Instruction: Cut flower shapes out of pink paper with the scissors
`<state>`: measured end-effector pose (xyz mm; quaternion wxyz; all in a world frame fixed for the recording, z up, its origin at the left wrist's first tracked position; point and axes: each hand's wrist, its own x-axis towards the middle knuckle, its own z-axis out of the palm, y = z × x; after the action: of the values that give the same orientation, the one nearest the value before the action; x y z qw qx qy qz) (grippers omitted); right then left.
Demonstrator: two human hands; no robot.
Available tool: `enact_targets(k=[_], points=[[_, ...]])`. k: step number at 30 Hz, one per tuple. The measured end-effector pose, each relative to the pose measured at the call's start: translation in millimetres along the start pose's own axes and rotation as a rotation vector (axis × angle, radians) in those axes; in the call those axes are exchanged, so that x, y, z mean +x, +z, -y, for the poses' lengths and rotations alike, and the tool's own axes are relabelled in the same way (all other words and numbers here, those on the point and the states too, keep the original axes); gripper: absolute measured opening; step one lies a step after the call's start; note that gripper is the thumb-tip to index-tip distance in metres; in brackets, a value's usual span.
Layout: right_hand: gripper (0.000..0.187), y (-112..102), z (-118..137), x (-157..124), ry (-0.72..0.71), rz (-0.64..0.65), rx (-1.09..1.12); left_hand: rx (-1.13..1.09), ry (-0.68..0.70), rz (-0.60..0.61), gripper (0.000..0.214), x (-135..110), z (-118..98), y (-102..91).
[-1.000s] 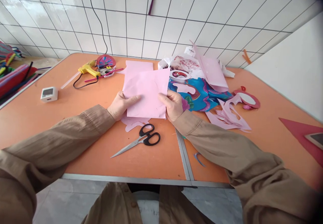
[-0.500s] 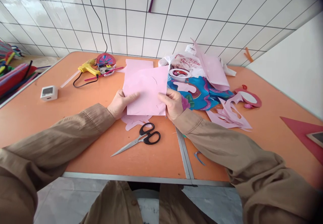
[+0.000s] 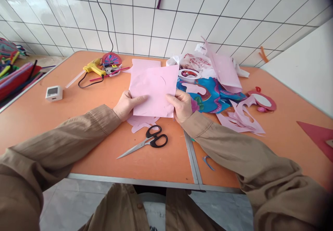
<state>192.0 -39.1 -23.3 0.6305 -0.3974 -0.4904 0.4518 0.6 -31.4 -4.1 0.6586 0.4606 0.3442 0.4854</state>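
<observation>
Pink craft sheet is being held above the orange table, spanning both hands. Farther left, a yellow glue gun is lying; the left hand is pinching the sheet's left edge, thumb on top; black-handled scissors are resting below the sheet; the right hand is pinching its right edge; pink cut-offs are lying farther right.

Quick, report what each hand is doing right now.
Left hand: closed on the left edge of the pink sheet, thumb on top.
Right hand: closed on the right edge of the same sheet, thumb on top.
</observation>
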Motion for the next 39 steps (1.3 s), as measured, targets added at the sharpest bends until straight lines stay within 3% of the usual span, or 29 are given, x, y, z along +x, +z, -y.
enact_targets(k=[39], points=[[0.013,-0.5,-1.7,-0.8,0.007,0.0,0.021,0.011,0.019,-0.008,0.034,-0.1,-0.5,0.4]])
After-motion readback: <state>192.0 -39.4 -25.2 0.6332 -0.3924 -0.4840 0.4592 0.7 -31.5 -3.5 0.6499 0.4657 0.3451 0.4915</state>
